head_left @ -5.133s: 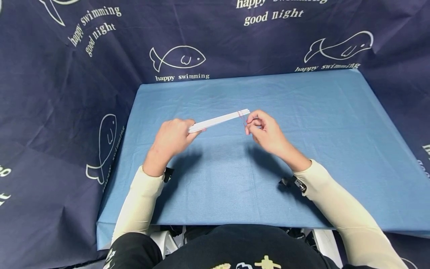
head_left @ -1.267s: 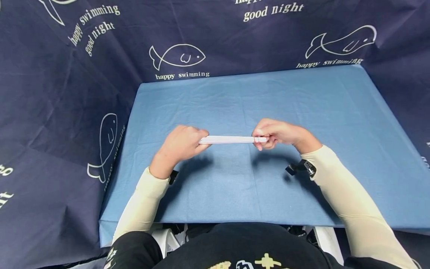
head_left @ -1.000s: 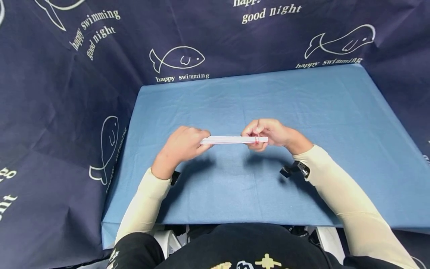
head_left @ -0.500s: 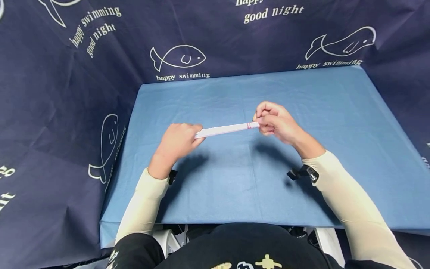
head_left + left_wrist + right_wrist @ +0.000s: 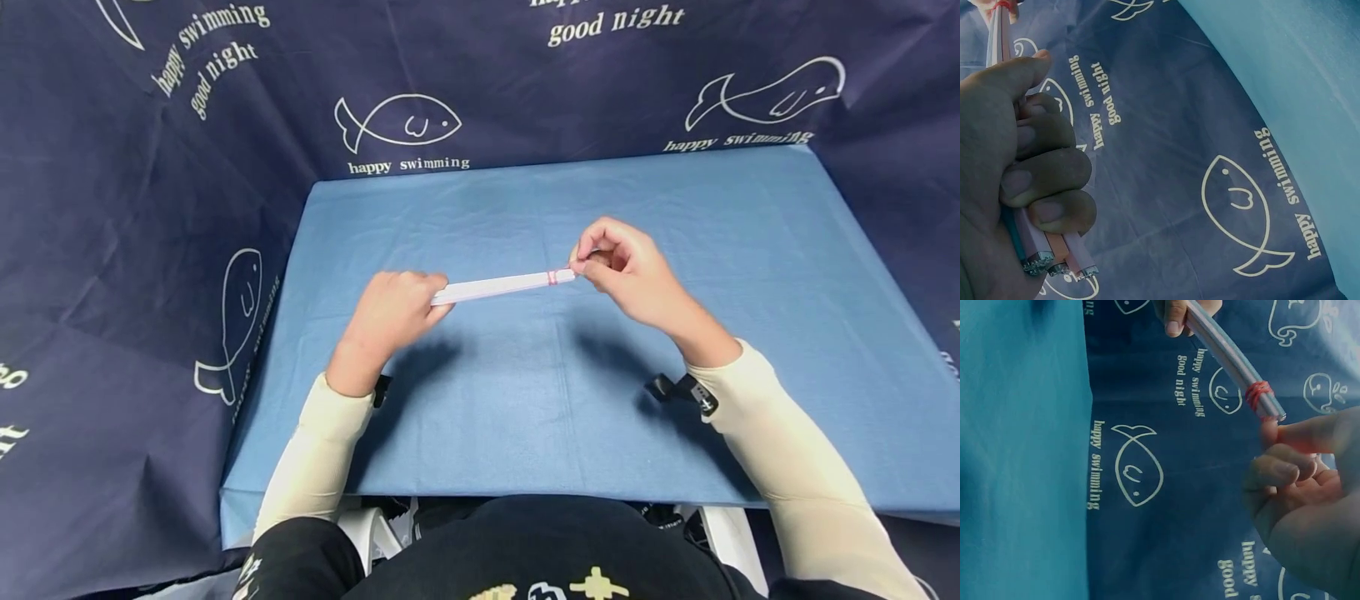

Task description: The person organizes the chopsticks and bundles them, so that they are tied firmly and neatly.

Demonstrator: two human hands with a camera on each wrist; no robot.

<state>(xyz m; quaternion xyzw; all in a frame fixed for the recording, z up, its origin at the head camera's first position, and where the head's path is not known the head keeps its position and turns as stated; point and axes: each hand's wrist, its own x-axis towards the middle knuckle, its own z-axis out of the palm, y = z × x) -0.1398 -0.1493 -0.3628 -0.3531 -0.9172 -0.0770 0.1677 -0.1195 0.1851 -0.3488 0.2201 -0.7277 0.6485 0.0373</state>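
My left hand (image 5: 393, 312) grips one end of a bundle of long thin sticks (image 5: 495, 287) above the table. In the left wrist view, the fingers of that hand (image 5: 1035, 150) are curled round several sticks, whose teal, lilac and orange ends (image 5: 1054, 247) stick out below. A red band (image 5: 553, 277) is wound round the bundle near its other end; the right wrist view shows the wound band (image 5: 1259, 394) in several turns. There my right hand (image 5: 633, 271) has thumb and forefinger together at the bundle's tip, seemingly pinching a bit of the band; the fingertips partly hide it.
A blue cloth (image 5: 495, 417) covers the table below both hands. Dark blue curtains (image 5: 570, 100) with white fish drawings and lettering stand behind it and at the sides. The person's dark top (image 5: 525, 542) is at the table's front edge.
Since about a second ago my right hand has moved from round the banded part to the bundle's tip, up and to the right. The bundle's right end has risen; my left hand keeps its grip.
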